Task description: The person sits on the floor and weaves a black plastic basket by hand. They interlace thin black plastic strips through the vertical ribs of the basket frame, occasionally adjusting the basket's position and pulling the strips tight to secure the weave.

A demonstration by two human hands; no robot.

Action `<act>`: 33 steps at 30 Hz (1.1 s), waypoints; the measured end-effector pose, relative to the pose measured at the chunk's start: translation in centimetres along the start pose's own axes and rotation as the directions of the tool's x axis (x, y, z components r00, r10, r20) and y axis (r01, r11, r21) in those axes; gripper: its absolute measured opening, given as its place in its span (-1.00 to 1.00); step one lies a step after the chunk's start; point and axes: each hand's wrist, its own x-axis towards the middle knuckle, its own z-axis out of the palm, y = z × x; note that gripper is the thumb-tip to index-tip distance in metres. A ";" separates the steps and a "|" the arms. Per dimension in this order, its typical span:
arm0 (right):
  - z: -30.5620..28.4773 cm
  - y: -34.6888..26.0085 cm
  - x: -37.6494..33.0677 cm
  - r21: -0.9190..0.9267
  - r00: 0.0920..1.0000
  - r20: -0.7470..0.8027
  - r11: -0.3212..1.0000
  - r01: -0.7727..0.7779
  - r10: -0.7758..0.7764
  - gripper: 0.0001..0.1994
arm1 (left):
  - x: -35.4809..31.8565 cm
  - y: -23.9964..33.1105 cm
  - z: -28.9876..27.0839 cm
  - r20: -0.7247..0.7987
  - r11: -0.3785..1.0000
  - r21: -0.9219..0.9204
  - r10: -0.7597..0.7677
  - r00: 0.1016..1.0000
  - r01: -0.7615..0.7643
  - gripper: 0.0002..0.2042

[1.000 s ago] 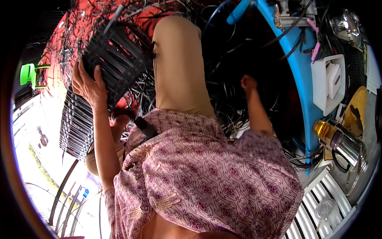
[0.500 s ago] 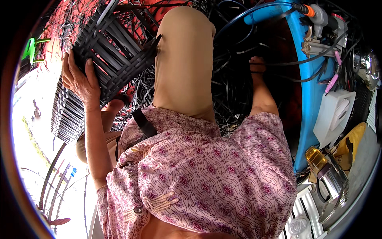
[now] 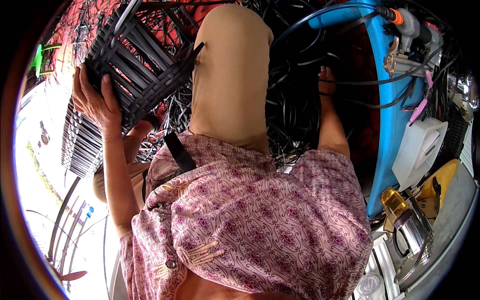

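Observation:
A black woven plastic-rattan frame (image 3: 142, 75), with a boxy shape and a second slatted side (image 3: 85, 142), leans beside my raised knee at the left. My left hand (image 3: 97, 105) holds its corner, the thumb on the near face and the fingers round the outer edge. To the right of the knee, my right hand (image 3: 327, 82) reaches into a dark heap of loose black plastic strips (image 3: 292, 110). Its fingers point away from me and look stretched and slightly apart. A strip crosses in front of that hand; I cannot make out anything held in it.
A blue rim (image 3: 387, 135) curves along the right side, with an air tool on a hose (image 3: 410, 25) lying over its far end. Beyond it are pink-handled snips (image 3: 420, 110), a white plastic box (image 3: 420, 150) and a steel flask (image 3: 412, 230). Something green (image 3: 37, 60) stands far left.
My right hand has shifted slightly farther into the strips, its fingers now straighter than in their earlier curled pose. My left hand keeps hold of the woven frame, both shifted slightly leftward.

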 end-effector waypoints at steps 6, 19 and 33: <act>-1.1 -7.5 0.9 0.002 0.967 -0.110 0.973 0.230 -0.228 -0.64 | 0.1 0.5 -0.3 -0.018 1.000 0.014 -0.010 1.000 0.011 -0.44; 0.2 6.0 -4.7 -0.231 0.989 -0.092 0.968 0.093 -0.117 -0.83 | 0.2 0.3 1.4 -0.031 1.000 -0.003 -0.031 0.999 0.031 -0.40; -4.7 -1.4 -13.8 0.545 0.938 0.146 0.765 -0.342 0.315 -0.76 | 1.1 2.7 1.6 -0.083 0.999 -0.011 -0.037 0.996 0.036 -0.43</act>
